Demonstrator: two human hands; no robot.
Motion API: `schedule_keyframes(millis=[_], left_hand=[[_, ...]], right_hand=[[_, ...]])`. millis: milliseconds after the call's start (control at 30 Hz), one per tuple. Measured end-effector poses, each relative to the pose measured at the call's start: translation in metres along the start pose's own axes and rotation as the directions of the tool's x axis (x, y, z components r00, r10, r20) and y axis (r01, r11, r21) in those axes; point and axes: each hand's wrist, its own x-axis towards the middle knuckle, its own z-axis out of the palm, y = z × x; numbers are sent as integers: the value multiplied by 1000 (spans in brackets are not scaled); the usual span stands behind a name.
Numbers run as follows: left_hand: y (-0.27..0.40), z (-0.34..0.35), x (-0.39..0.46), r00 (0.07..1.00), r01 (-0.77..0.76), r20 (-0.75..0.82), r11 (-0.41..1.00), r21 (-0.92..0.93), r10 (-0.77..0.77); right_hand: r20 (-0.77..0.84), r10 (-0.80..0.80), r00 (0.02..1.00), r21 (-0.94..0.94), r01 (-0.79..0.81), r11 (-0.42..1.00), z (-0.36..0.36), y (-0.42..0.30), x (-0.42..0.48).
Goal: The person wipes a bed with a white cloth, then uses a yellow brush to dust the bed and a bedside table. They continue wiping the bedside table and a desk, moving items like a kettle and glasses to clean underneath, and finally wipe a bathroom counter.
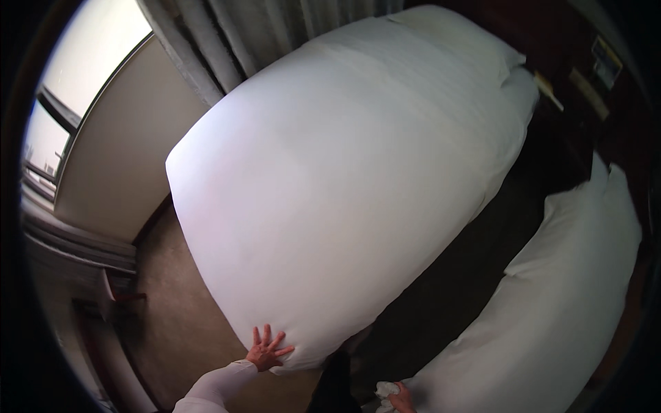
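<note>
A bed covered in smooth white bedding (330, 170) fills the middle of the view, with a pillow shape under the cover at its top end. My left hand (266, 352) lies with spread fingers on the near corner of this bed and holds nothing. Low in the view, my right hand (402, 398) grips a bunched white cloth (386, 390) beside the near end of a second white-covered bed (557, 289). Part of that hand is cut off by the picture's edge.
Brown carpet (170, 268) runs between the window wall and the bed, and a dark gap (444, 289) separates both beds. Grey curtains (268, 31) hang behind. Reddish wooden furniture (106, 289) stands at the lower left.
</note>
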Motion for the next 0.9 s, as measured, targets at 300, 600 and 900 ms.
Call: schedule_keyframes(millis=[300, 600, 900], left_hand=[[11, -29, -9, 981, 68, 178, 997, 34, -73], [63, -89, -5, 950, 289, 73, 768, -571, -303], [63, -296, 253, 777, 86, -333, 614, -785, -535]], right_hand=[[-141, -932, 333, -411, 837, 361, -237, -466, 143], [143, -949, 282, -633, 763, 131, -234, -530, 304], [353, 2, 936, -702, 264, 662, -407, -208, 178]])
